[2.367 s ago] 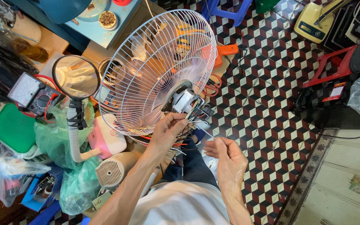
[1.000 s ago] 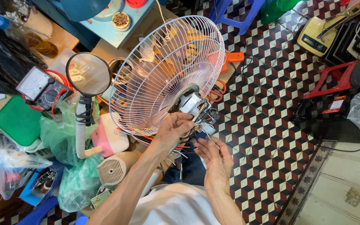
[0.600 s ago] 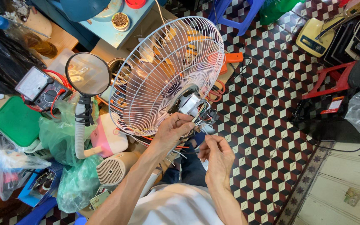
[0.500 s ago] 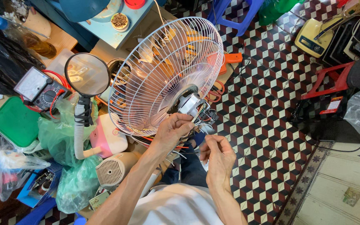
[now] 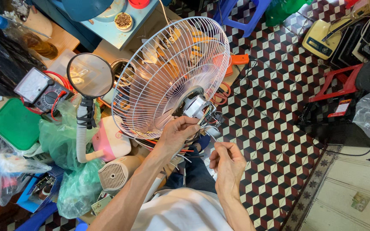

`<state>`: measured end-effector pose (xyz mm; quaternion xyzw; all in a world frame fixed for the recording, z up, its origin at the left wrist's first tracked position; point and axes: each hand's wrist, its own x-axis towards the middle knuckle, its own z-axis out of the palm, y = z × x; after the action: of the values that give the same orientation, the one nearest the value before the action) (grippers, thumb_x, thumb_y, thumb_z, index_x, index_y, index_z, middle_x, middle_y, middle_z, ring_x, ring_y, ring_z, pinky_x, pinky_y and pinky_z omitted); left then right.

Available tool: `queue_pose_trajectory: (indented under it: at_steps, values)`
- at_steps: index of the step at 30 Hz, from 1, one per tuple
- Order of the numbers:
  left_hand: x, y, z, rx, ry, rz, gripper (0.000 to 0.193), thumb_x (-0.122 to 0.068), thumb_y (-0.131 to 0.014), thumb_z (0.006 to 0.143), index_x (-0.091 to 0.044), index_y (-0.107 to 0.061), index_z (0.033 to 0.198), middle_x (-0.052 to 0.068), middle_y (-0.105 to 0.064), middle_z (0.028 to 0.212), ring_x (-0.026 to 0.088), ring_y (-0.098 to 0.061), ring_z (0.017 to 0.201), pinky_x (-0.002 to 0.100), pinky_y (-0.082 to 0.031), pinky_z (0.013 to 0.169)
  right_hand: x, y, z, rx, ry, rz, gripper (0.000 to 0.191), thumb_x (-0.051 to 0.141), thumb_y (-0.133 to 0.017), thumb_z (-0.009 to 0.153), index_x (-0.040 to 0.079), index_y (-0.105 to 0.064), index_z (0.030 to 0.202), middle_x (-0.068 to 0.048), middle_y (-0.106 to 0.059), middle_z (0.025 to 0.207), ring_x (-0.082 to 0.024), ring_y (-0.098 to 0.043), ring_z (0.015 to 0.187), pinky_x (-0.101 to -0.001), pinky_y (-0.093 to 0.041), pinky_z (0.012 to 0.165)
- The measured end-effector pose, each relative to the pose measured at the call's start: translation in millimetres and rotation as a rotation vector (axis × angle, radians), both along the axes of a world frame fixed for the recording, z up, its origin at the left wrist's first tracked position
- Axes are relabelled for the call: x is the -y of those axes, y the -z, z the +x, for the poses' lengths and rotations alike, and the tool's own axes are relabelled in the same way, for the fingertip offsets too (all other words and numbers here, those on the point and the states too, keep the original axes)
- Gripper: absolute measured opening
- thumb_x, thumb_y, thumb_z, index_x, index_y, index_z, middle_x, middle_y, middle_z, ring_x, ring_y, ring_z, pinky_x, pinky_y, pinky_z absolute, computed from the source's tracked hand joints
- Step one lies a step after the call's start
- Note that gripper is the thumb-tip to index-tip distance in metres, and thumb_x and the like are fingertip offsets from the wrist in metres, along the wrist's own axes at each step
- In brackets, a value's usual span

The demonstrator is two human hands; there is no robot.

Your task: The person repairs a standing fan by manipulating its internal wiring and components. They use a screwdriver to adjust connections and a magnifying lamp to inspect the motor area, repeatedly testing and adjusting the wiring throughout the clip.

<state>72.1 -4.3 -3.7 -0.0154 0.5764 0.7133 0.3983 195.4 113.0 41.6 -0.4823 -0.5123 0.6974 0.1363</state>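
A white wire fan guard (image 5: pixel 168 72) with its bare motor (image 5: pixel 197 107) stands tilted in front of me. My left hand (image 5: pixel 177 132) grips the motor's lower edge, where several coloured wires (image 5: pixel 210 119) stick out. My right hand (image 5: pixel 228 160) sits just below the motor, fingers pinched on a thin white wire (image 5: pixel 210 137) that runs up to the motor.
A round magnifier on a flexible neck (image 5: pixel 90 77), an analogue multimeter (image 5: pixel 39 90), a green lid (image 5: pixel 16 124) and plastic bags (image 5: pixel 61 137) crowd the left. A small heater-like device (image 5: pixel 116 173) lies by my knee. A red stool (image 5: pixel 339 83) and a cream appliance (image 5: pixel 324 38) stand on the chequered floor.
My right hand has closed from an open palm and risen toward the motor, pinching a thin wire. My left hand stays on the motor. The view shifted slightly.
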Motion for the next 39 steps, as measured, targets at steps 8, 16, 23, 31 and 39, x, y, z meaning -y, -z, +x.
queue_pose_trajectory:
  at_steps: [8,16,23,31,39]
  values:
    - [1,0,-1,-0.005,0.002,0.01,0.019,-0.009,-0.069,0.094,0.0,-0.07,0.111,0.003,-0.074,0.091,0.004,-0.06,0.074,0.02,-0.049,0.067,-16,7,10,-0.071,-0.02,-0.172,0.01,0.014,-0.069,0.092,0.005,-0.069,0.094,-0.003,-0.062,0.064,-0.011,-0.051,0.046,-0.0244,-0.033,0.042]
    - [-1,5,-1,0.001,-0.012,0.078,0.018,-0.009,-0.07,0.094,0.001,-0.069,0.11,0.006,-0.075,0.092,0.006,-0.061,0.073,0.022,-0.049,0.065,-19,18,22,-0.069,-0.06,-0.198,0.01,0.014,-0.071,0.091,0.004,-0.07,0.094,-0.003,-0.062,0.067,-0.01,-0.051,0.046,-0.0219,-0.031,0.04]
    - [1,3,1,-0.012,-0.01,0.074,0.017,-0.009,-0.069,0.096,0.001,-0.069,0.11,0.005,-0.074,0.091,0.005,-0.06,0.075,0.021,-0.049,0.068,-6,11,-2,-0.043,-0.026,-0.115,0.012,0.014,-0.071,0.092,0.002,-0.07,0.093,-0.004,-0.058,0.063,-0.01,-0.048,0.041,-0.0238,-0.03,0.037]
    - [0,-1,0,0.002,-0.011,0.025,0.019,-0.008,-0.069,0.094,0.001,-0.067,0.11,0.004,-0.075,0.091,0.005,-0.063,0.077,0.021,-0.05,0.07,-2,4,-25,-0.043,-0.045,-0.041,0.012,0.014,-0.07,0.092,0.002,-0.068,0.091,-0.004,-0.061,0.062,-0.01,-0.048,0.042,-0.0241,-0.03,0.038]
    - [0,8,-2,0.012,-0.02,0.09,0.019,-0.008,-0.071,0.094,0.001,-0.066,0.11,0.004,-0.071,0.085,0.006,-0.059,0.072,0.022,-0.048,0.065,-15,12,8,-0.041,-0.12,-0.146,0.014,0.014,-0.07,0.092,0.002,-0.071,0.099,-0.005,-0.062,0.069,-0.009,-0.05,0.043,-0.0229,-0.029,0.037]
